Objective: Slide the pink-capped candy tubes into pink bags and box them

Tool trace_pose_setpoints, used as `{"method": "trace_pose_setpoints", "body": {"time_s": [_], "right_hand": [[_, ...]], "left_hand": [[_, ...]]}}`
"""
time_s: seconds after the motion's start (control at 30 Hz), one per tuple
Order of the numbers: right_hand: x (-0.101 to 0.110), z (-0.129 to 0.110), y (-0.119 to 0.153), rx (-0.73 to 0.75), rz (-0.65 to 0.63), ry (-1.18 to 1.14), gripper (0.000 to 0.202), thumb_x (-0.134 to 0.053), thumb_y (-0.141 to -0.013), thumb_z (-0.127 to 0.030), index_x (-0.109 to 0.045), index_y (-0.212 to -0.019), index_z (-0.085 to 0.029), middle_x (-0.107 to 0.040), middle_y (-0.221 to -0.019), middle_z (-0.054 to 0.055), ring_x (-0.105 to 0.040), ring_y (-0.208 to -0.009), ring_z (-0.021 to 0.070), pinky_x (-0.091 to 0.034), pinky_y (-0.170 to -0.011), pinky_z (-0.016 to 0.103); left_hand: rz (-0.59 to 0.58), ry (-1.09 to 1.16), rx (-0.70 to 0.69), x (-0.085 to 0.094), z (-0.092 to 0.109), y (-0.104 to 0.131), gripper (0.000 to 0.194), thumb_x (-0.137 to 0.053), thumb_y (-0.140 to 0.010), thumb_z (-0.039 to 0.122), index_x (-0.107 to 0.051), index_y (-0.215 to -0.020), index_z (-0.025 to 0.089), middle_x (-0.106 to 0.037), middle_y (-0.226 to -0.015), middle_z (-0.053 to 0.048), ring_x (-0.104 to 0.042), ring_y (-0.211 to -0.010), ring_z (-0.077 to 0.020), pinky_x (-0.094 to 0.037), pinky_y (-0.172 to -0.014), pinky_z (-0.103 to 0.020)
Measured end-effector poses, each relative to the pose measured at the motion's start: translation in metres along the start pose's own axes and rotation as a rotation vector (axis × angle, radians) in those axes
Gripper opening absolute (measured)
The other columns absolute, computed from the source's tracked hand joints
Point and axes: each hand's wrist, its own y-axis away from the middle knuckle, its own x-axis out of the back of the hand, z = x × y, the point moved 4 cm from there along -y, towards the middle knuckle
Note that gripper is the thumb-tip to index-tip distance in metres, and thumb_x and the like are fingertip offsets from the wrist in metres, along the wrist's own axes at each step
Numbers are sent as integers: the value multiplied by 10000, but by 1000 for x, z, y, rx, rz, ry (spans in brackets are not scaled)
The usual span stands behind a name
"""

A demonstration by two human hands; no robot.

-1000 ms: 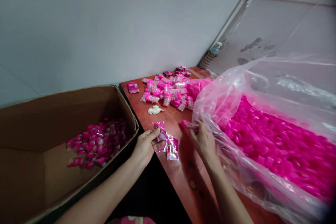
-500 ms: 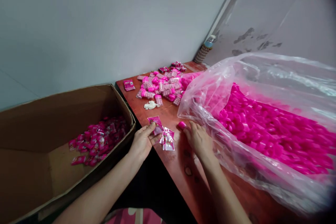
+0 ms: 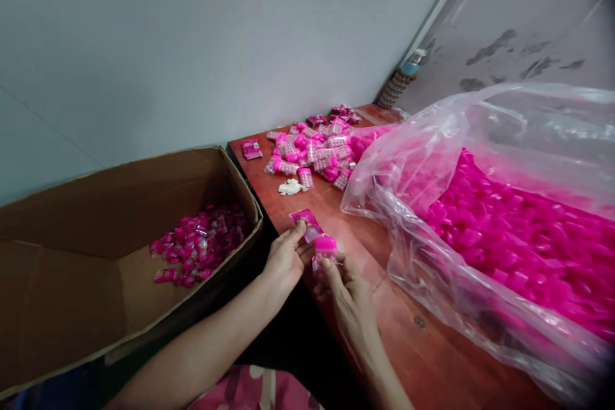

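Between thumb and fingers, my left hand (image 3: 287, 257) pinches a pink printed wrapper (image 3: 304, 218) above the table's near-left edge. My right hand (image 3: 352, 298) grips a small clear bottle with a pink cap (image 3: 325, 244), cap up, close beside the wrapper. Whether bottle and wrapper touch I cannot tell. Beyond my hands lies a pile of similar pink-capped bottles (image 3: 314, 152) filled with small pale pink balls. A crumpled white scrap (image 3: 291, 187) lies just in front of that pile.
At left stands an open cardboard box (image 3: 72, 198) holding many pink packets (image 3: 199, 246). A large clear plastic bag (image 3: 369, 189) of pink caps (image 3: 500, 218) covers the right of the red table (image 3: 408, 359). A patterned bottle (image 3: 398, 83) stands in the back corner.
My right hand has brought the pink-capped bottle left, up to the wrapper in my left hand. The small stack of wrappers beside my left hand is now mostly hidden. The view has shifted slightly.
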Motion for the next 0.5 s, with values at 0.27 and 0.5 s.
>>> {"method": "trace_pose_setpoints", "body": {"time_s": [0.27, 0.5], "right_hand": [[-11, 4, -5, -48, -42, -184, 273, -544, -767, -437, -528, -862, -182, -573, -625, -12, -560, -463, 115, -450, -396, 207], [-12, 5, -5, -9, -37, -202, 268, -537, -776, -431, -529, -844, -172, -563, -629, -12, -559, -487, 111, -456, -424, 205]], "left_hand": [[-123, -166, 0, -10, 3, 15, 261, -689, -652, 328, -545, -715, 120, -573, -567, -4, -518, -452, -90, -423, -445, -200], [-255, -318, -12, -13, 8, 18, 323, -696, -618, 390, -533, -716, 129, -565, -563, 0, -499, -438, -91, -379, -416, -195]]}}
